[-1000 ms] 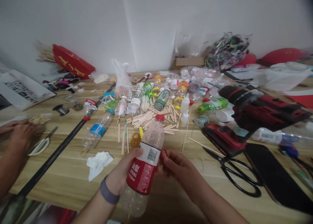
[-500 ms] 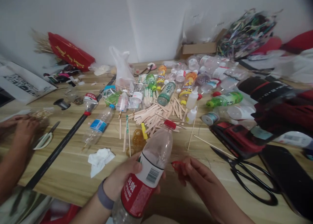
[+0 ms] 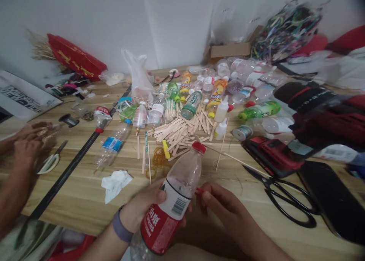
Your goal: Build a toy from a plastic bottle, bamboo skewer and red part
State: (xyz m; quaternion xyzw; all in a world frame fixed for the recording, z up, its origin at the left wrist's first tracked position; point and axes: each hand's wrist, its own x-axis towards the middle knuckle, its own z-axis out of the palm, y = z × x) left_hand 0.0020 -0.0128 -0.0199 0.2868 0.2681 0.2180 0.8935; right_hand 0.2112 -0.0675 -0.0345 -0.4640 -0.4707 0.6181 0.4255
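Note:
My left hand (image 3: 151, 202) is wrapped round a clear plastic bottle (image 3: 171, 206) with a red and white label and a red cap. The bottle tilts, its cap pointing up and to the right. Close to its right side, my right hand (image 3: 218, 204) pinches a small red strip (image 3: 199, 191) between thumb and fingers. The strip's end is at the bottle's side; whether they touch cannot be made out. Beyond the cap lies a pile of flat wooden sticks (image 3: 176, 133), with a yellow tool (image 3: 165, 149) and rubber bands (image 3: 158, 156) beside it.
Black scissors (image 3: 288, 200), a phone (image 3: 333, 200) and a red and black power drill (image 3: 319, 128) lie on the right. Many bottles stand or lie at the back. Another person's hands (image 3: 30, 139) work at the left, near white-handled scissors (image 3: 51, 162). A crumpled tissue (image 3: 115, 183) lies left of centre.
My right hand has moved left and closer to the bottle with the red strip. My left hand keeps its hold. The view has shifted slightly.

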